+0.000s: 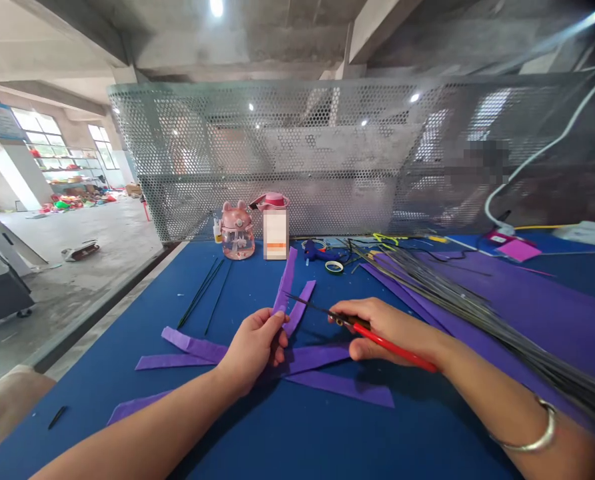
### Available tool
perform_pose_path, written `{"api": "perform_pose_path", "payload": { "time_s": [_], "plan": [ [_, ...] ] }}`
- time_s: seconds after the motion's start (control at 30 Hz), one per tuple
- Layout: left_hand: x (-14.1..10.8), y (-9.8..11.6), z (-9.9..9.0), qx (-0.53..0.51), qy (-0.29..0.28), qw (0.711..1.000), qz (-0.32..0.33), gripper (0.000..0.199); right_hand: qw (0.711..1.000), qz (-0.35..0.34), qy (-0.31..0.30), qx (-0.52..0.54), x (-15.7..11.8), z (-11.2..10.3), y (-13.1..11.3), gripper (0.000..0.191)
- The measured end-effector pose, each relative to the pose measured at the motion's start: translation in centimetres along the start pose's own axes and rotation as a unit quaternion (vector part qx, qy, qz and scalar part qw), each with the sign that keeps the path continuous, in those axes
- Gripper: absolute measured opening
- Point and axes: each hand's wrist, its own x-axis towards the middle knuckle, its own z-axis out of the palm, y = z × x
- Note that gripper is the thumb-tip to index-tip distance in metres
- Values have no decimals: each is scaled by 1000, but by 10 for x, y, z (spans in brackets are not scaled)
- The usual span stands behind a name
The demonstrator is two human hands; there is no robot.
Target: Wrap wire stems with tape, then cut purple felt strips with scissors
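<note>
Pinched in my left hand (pixel 257 343) is a purple strip (pixel 286 277) that stands upright, its right edge showing small cuts. My right hand (pixel 385 327) grips a pair of scissors (pixel 395 347) with red handles. Their dark blades point left and reach the strip's edge just above my left fingers. Behind that strip lies another purple strip (pixel 302 303). Several more lie crossed on the blue table around and under my left hand, among them one purple strip (pixel 345 389) at the front right and one purple strip (pixel 177 361) at the left.
Thin dark green stems (pixel 202 293) lie left of my hands. At the back stand a pink bottle (pixel 238 237) and a white container (pixel 276 233), near a blue glue gun (pixel 320 251) and a tape roll (pixel 334 267). Grey wires (pixel 457 300) cover purple sheets (pixel 552 313) at right.
</note>
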Motion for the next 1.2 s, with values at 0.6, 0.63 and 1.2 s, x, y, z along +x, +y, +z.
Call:
{"api": "perform_pose_path", "payload": {
  "time_s": [0.6,0.63,1.2],
  "plan": [
    [-4,3,6,-42,55,994,86,39,987,10,-26,156,-3,2,-4,74],
    [-4,3,6,-44,61,993,87,39,986,11,-49,157,-4,0,-6,75],
    [-14,-1,9,49,-2,994,94,36,999,-34,36,9,3,21,-28,59]
  ]
}}
